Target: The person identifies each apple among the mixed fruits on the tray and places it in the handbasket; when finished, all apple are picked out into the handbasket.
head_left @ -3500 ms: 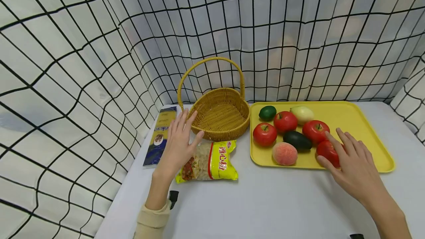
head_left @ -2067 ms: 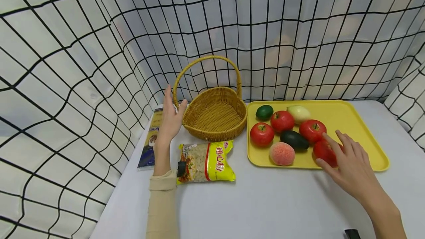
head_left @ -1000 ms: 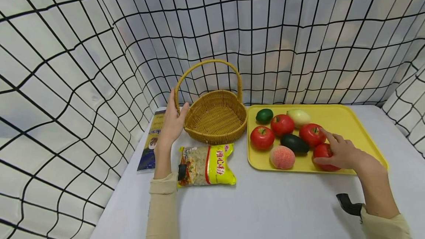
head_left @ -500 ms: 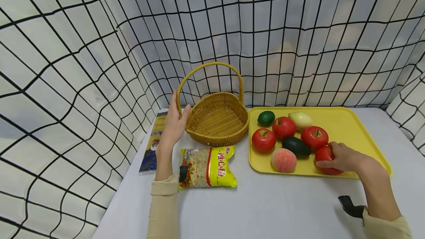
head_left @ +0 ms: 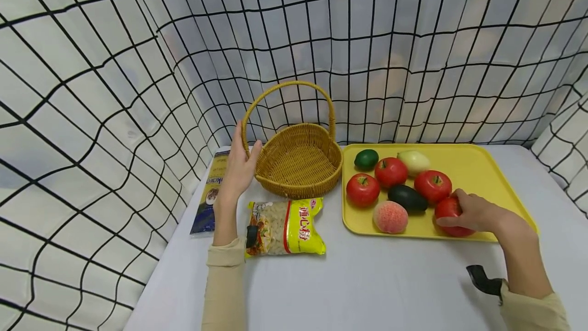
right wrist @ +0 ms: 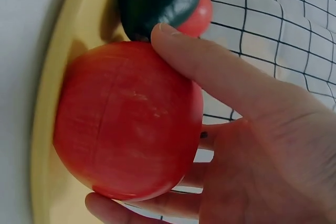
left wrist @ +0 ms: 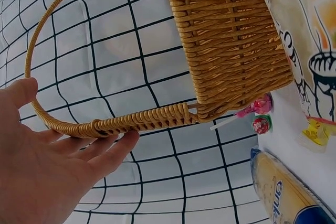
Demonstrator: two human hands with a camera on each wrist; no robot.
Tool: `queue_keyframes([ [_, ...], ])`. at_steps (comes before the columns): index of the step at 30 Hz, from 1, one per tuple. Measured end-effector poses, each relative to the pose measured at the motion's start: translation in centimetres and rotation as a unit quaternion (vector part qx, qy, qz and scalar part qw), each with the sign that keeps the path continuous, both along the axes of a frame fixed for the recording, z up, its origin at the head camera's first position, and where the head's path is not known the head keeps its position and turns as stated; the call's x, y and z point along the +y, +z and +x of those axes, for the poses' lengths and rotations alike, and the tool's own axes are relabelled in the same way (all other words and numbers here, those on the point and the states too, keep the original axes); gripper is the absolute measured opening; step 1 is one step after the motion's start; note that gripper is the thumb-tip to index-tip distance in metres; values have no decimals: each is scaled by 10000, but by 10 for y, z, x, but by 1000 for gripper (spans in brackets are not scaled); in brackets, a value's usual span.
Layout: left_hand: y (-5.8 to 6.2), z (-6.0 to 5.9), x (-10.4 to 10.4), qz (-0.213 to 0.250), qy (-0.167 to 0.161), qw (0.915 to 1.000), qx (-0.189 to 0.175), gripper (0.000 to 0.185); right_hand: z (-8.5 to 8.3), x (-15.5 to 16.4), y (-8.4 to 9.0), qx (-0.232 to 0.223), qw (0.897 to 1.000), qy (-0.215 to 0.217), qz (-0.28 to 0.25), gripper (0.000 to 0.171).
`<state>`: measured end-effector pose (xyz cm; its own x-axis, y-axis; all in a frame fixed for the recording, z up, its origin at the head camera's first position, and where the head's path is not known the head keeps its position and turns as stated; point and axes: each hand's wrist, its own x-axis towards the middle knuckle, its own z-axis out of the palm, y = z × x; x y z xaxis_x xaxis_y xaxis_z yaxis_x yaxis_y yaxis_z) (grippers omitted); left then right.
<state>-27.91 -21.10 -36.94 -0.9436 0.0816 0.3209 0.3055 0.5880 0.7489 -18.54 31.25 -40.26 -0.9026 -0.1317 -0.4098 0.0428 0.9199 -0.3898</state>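
A wicker basket with a tall arched handle stands at the back. My left hand rests against the left side of that handle. In the left wrist view, its fingers lie fairly straight along the handle, with the thumb on the other side. My right hand grips a red apple at the front of the yellow tray. The right wrist view shows the thumb on one side of the apple and fingers curled under the other; the fingers are partly hidden.
The tray also holds other red apples, a dark green avocado, a peach, a small green fruit and a pale one. A pasta bag and a blue-gold packet lie left. Black netting stands behind.
My left hand has moved from beside the basket to its handle. The right hand has come down from above the apple, and its fingers have curled round it. The apple stays on the tray.
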Motion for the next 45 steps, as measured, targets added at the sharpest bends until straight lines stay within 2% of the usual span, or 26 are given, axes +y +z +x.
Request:
queue_keyframes([
  [4, 0, -1, 1, -31, -11, 10000, 4, 77, 5, 7, 6, 201, 9997, -31, -95, 91],
  [12, 1, -2, 2, 5, -34, 10000, 34, 77, 14, 22, 24, 1059, 9943, -150, -51, 92],
  [19, 0, -3, 3, 14, -103, 9999, 27, 78, 18, 27, 34, 1343, 9897, -480, 152, 101],
  [26, 0, 0, 0, -37, -26, 9999, -98, 78, 21, 17, 37, 1793, 9821, -568, -133, 101],
  [30, 0, -1, 1, -21, -41, 10000, -62, 79, 20, 7, 41, 2314, 9706, -630, -198, 98],
  [37, 2, -4, 2, 35, -113, 9999, 72, 78, 17, -15, 53, 3403, 9366, -667, -509, 94],
  [42, 2, -3, 1, -47, -25, 10000, -68, 79, 14, -29, 55, 3736, 9230, -568, -724, 91],
  [45, 0, -1, -1, -61, 2, 9999, -128, 79, 7, -38, 56, 3929, 9157, -462, -706, 90],
])
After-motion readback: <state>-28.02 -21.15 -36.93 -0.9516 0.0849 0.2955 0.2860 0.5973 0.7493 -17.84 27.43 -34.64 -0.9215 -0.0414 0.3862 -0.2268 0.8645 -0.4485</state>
